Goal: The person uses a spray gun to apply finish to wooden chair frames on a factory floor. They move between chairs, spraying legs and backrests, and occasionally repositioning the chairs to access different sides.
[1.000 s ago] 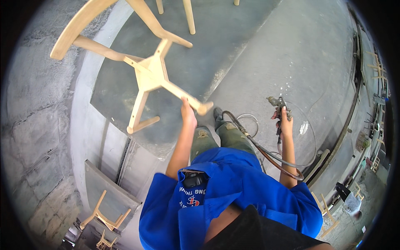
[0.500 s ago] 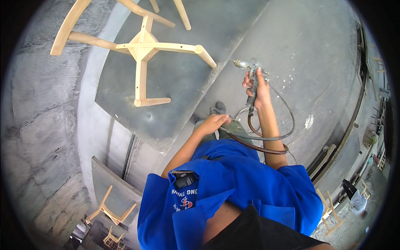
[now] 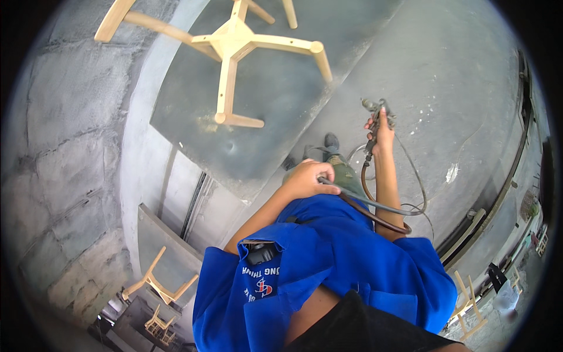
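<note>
A metal spray gun [image 3: 370, 105] is in my right hand [image 3: 384, 138], its nozzle pointing left over the floor. My fingers wrap its grip. A brown hose [image 3: 381, 222] runs from the gun's base and loops past my forearm. My left hand [image 3: 311, 180] is closed around a grey hose [image 3: 366, 201] in front of my waist; that hose curves to the right toward the gun. An unpainted pale wooden chair frame [image 3: 231, 44], with a cross-shaped joint and rounded legs, is at the upper left, apart from both hands.
Beneath the chair frame lies a dark grey panel [image 3: 193, 111] with a worn edge. A rough grey block wall [image 3: 76, 141] rises at left. More wooden frames stand at lower left [image 3: 158, 281] and lower right [image 3: 469, 302]. A long rail [image 3: 498, 199] runs along the right.
My left hand has closed around the grey hose. My right hand with the spray gun sits slightly lower and further right in view. The chair frame appears shifted up and right as the view moved.
</note>
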`<state>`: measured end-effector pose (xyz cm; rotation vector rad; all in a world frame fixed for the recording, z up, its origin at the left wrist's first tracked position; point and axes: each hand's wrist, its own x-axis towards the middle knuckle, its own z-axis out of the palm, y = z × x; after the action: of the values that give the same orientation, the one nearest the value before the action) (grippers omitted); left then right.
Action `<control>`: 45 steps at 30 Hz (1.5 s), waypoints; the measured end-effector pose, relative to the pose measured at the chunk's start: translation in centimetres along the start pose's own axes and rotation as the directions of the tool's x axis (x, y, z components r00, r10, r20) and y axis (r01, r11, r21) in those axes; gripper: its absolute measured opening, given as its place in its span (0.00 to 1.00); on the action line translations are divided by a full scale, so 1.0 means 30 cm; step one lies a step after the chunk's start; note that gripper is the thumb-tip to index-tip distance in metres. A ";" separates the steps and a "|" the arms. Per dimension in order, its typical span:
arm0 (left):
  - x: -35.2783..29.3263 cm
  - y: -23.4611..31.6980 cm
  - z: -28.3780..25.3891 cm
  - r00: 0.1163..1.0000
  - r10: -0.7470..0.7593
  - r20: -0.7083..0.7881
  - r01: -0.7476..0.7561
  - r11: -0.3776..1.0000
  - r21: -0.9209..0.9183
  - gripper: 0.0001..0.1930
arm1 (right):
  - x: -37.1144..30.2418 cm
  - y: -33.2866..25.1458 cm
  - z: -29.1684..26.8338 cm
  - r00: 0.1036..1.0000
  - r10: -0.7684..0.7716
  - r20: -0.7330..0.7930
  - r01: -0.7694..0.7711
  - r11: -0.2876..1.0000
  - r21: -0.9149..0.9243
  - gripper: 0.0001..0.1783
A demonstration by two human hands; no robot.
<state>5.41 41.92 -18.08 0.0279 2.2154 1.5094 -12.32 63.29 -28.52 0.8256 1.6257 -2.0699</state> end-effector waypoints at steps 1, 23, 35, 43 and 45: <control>-0.020 0.021 0.006 0.999 -0.036 -0.009 0.036 0.999 0.016 0.25 | -0.070 -0.025 0.022 0.997 -0.019 0.075 0.013 0.997 0.076 0.23; -0.279 -0.068 -0.063 0.989 -0.135 -0.060 0.137 0.990 0.032 0.35 | -0.449 0.155 0.389 0.818 0.096 0.568 -0.140 0.990 0.034 0.24; -0.316 -0.295 -0.073 0.952 -0.260 -0.160 0.271 0.961 0.051 0.32 | -0.017 0.882 0.434 0.895 0.439 0.075 -0.410 0.878 -0.248 0.23; -0.333 -0.367 -0.160 0.905 -0.245 -0.347 0.287 0.955 0.074 0.29 | 0.125 0.807 0.716 0.893 0.218 0.395 -0.296 0.944 0.148 0.29; -0.351 -0.385 -0.172 0.874 -0.299 -0.383 0.333 0.942 0.025 0.26 | 0.178 0.809 0.855 0.870 0.122 0.478 -0.298 0.902 0.311 0.29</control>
<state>15.59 29.98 -23.07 -0.6180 2.4271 1.3116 -6.74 32.60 -45.92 0.5456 0.8628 -2.2270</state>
